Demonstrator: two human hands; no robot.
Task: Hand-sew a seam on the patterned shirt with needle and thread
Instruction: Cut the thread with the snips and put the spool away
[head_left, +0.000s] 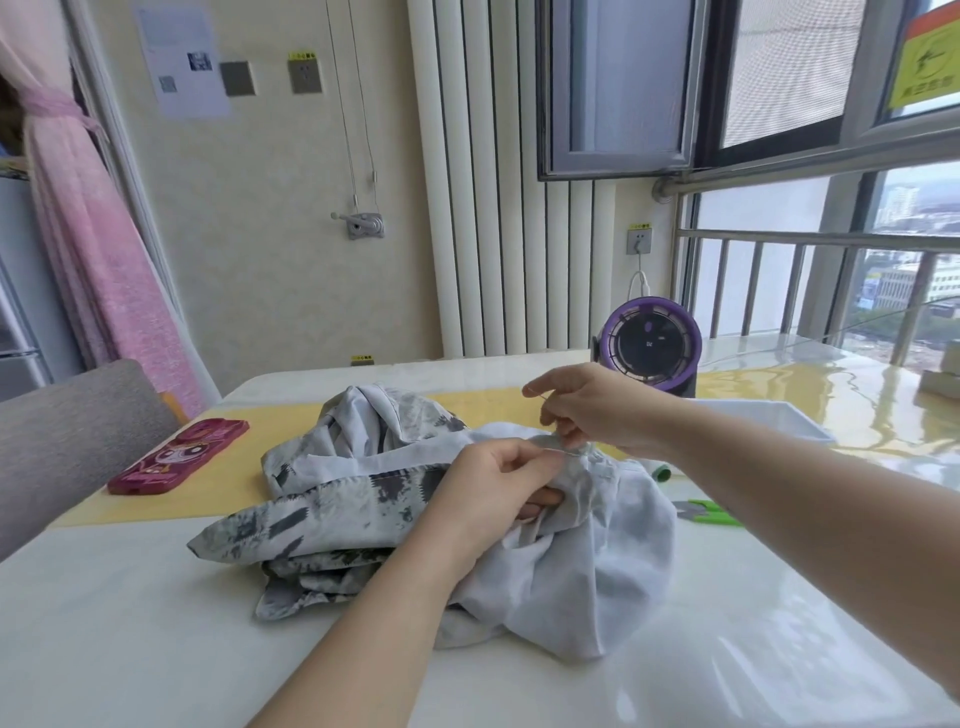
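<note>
I see the patterned shirt (363, 499) bunched mid-table. My left hand (493, 488) grips a raised fold at its far right, fingers curled into the cloth. Just beyond that fold, my right hand (597, 405) pinches a thin needle (543, 397); the thread is too fine to see. The white table (156, 623) carries a yellow mat (208, 493), with 1 pink phone case (179, 457) left, green scissors (711, 512) right and a purple fan (649, 343) far right, near the railed window (831, 291).

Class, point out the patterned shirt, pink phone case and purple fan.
Grey-and-white patterned shirt (332, 514): head view, folded front edge.
Pink rectangular phone case (179, 457): head view, middle.
Round purple fan (649, 343): head view, dark face.
</note>
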